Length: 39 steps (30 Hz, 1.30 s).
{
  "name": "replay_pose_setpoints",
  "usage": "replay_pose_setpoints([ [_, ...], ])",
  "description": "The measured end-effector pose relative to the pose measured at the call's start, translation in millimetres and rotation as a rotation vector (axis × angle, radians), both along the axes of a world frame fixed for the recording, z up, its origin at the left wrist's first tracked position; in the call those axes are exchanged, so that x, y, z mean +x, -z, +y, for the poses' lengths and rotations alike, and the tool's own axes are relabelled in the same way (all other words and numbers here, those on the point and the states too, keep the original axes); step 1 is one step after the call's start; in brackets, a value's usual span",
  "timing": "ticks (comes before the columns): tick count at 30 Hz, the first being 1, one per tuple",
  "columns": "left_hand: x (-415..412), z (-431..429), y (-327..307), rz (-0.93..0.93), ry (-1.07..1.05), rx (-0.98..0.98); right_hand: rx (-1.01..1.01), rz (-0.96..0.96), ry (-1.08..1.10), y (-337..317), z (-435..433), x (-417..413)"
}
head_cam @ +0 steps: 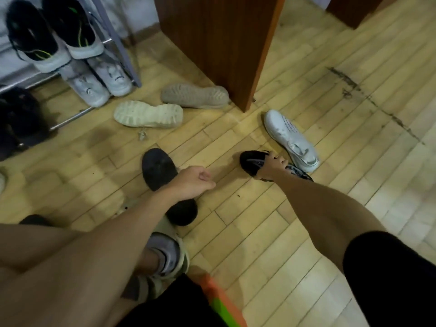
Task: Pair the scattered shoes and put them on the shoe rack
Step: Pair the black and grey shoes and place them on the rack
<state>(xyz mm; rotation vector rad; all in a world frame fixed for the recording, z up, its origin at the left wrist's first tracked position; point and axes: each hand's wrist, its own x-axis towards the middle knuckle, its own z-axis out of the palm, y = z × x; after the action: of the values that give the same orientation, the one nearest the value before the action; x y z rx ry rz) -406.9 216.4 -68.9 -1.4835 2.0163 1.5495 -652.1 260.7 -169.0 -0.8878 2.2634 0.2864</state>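
Note:
My right hand point(273, 165) grips a black sneaker point(251, 162) with grey-white patterning, low on the wooden floor. My left hand point(195, 181) is a loose fist holding nothing, hovering over an upturned black shoe point(157, 167) whose sole faces up. Beside the right hand lies a white sneaker point(290, 138). A cream shoe point(148, 114) and a beige shoe point(194, 95) lie soles-up near the shoe rack point(122, 41). On the rack stand a black-and-white pair point(49, 31) above and a white pair point(101, 81) below.
A brown wooden cabinet point(219, 43) stands right behind the beige shoe. Dark shoes point(18, 114) sit at the rack's lower left. My own foot in a grey sandal point(169, 256) rests on the floor below the black shoe. Dark scuff marks cross the floor at right.

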Motion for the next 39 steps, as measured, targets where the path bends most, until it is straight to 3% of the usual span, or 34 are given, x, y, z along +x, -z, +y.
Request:
replay_pose_setpoints([
  [4, -9.7, -8.5, 0.0, 0.015, -0.047, -0.008, 0.1, 0.096, -0.086, 16.1, -4.2, -2.3],
  [9, -7.9, -21.2, 5.9, 0.024, -0.171, 0.02, -0.012, 0.204, -0.218, 16.0, -10.4, 6.2],
  [14, 7.8, -30.7, 13.4, -0.036, -0.281, 0.064, -0.259, -0.088, -0.207, 14.4, -53.7, 60.0],
  [17, 17.7, -36.9, 15.5, -0.048, -0.331, 0.059, -0.271, -0.337, -0.18, 14.7, -72.8, 79.5],
  [22, 29.2, -43.2, 17.0, -0.052, -0.41, 0.041, -0.08, -0.376, -0.231, 28.8, -51.2, 73.7],
  [24, 31.1, -44.1, 18.3, -0.049, -0.419, 0.047, 0.009, -0.305, -0.347, 35.9, -39.5, 72.4],
  [27, 31.6, -44.4, 18.8, -0.034, -0.421, 0.057, 0.05, -0.228, -0.321, 38.7, -37.2, 68.2],
  [32, 33.6, -44.4, 14.9, -0.031, -0.402, 0.062, 0.085, -0.469, -0.121, 33.5, -40.8, 56.5],
  [39, 31.5, -38.5, 3.6, -0.067, -0.349, 0.057, 0.099, -0.664, 0.063, 7.3, -48.4, 64.0],
])
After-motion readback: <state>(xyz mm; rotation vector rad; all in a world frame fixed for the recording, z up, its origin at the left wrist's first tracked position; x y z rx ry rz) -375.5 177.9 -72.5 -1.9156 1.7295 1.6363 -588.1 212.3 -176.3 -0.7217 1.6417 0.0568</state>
